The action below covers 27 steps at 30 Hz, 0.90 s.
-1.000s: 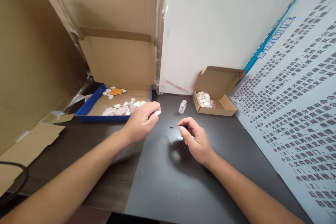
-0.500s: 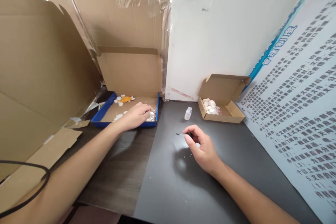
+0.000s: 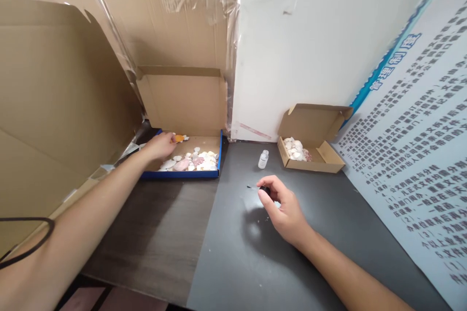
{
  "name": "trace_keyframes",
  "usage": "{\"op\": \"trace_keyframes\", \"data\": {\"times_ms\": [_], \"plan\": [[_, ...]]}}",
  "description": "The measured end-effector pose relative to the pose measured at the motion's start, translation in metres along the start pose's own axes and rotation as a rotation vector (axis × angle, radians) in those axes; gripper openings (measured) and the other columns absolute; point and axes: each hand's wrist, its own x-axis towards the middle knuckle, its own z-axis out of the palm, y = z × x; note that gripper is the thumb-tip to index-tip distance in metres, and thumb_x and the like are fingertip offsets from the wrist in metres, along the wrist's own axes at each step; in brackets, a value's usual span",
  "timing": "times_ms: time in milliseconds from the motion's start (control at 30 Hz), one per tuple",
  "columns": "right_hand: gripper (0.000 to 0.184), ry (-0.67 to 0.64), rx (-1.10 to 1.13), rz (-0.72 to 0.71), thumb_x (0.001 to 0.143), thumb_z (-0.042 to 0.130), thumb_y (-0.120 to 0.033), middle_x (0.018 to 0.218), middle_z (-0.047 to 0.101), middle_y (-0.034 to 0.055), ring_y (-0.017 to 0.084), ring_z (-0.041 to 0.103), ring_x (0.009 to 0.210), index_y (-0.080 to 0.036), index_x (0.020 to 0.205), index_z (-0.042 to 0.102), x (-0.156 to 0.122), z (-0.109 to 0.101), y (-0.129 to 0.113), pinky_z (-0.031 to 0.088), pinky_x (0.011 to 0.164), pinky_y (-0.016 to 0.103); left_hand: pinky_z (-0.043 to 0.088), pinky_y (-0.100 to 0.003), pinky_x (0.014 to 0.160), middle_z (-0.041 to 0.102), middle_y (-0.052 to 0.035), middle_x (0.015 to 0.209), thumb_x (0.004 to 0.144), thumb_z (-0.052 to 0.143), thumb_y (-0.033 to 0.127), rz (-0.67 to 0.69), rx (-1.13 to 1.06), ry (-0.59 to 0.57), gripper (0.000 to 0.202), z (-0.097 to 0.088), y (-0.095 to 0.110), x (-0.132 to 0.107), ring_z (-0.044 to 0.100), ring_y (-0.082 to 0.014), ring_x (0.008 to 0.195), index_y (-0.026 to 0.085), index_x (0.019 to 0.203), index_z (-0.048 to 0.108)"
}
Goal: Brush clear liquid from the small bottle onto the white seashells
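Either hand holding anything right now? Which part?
Right hand pinches a small black brush cap by its top, bristle tip pointing left. Left hand reaches among shells in the blue tray; grip unclear.

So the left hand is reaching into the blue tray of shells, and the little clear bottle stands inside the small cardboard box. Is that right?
Not quite. The head view shows the little clear bottle standing on the dark table, just left of the small cardboard box, not inside it. The left hand does reach into the blue tray of shells.
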Motion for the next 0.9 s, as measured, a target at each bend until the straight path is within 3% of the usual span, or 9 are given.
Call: {"op": "trace_keyframes", "data": {"times_ms": [133, 400, 567, 733, 900], "plan": [[0.018, 0.003, -0.006, 0.003, 0.094, 0.048, -0.036, 0.069, 0.049, -0.0023, 0.010, 0.045, 0.056, -0.019, 0.098, 0.053, 0.002, 0.000, 0.000, 0.038, 0.053, 0.021, 0.046, -0.035, 0.069, 0.069, -0.0152, 0.093, 0.073, 0.054, 0.026, -0.096, 0.067, -0.036, 0.028, 0.011, -0.019, 0.010, 0.065, -0.0311, 0.082, 0.016, 0.097, 0.066], [0.018, -0.001, -0.008, 0.005, 0.093, 0.048, -0.035, 0.066, 0.047, -0.0028, 0.011, 0.044, 0.057, -0.018, 0.098, 0.053, 0.002, 0.000, 0.001, 0.038, 0.055, 0.022, 0.048, -0.040, 0.076, 0.067, -0.0204, 0.110, 0.073, 0.054, 0.025, -0.145, 0.118, -0.022, 0.036, 0.015, -0.019, 0.009, 0.064, -0.0396, 0.099, 0.015, 0.106, 0.064], [0.017, 0.003, -0.003, 0.003, 0.093, 0.048, -0.034, 0.067, 0.048, -0.0027, 0.010, 0.044, 0.056, -0.019, 0.097, 0.053, 0.002, 0.000, -0.002, 0.038, 0.054, 0.022, 0.048, -0.040, 0.075, 0.068, -0.0185, 0.106, 0.072, 0.057, 0.027, -0.164, 0.109, -0.020, 0.038, 0.013, -0.018, 0.008, 0.065, -0.0388, 0.096, 0.016, 0.108, 0.063], [0.017, -0.001, 0.005, 0.005, 0.093, 0.048, -0.034, 0.068, 0.048, -0.0025, 0.010, 0.044, 0.057, -0.019, 0.097, 0.053, 0.001, 0.000, -0.002, 0.038, 0.054, 0.022, 0.046, -0.039, 0.074, 0.063, -0.0227, 0.110, 0.071, 0.062, 0.031, -0.172, 0.075, 0.011, 0.042, 0.010, -0.019, 0.002, 0.064, -0.0401, 0.096, 0.012, 0.109, 0.060], [0.017, 0.005, 0.007, 0.011, 0.093, 0.049, -0.034, 0.070, 0.049, -0.0020, 0.010, 0.045, 0.058, -0.019, 0.097, 0.053, 0.000, -0.001, -0.002, 0.038, 0.055, 0.022, 0.044, -0.034, 0.071, 0.063, -0.0171, 0.104, 0.076, 0.059, 0.038, -0.132, -0.024, 0.102, 0.035, -0.002, -0.007, -0.007, 0.063, -0.0315, 0.089, 0.013, 0.100, 0.060]]}}
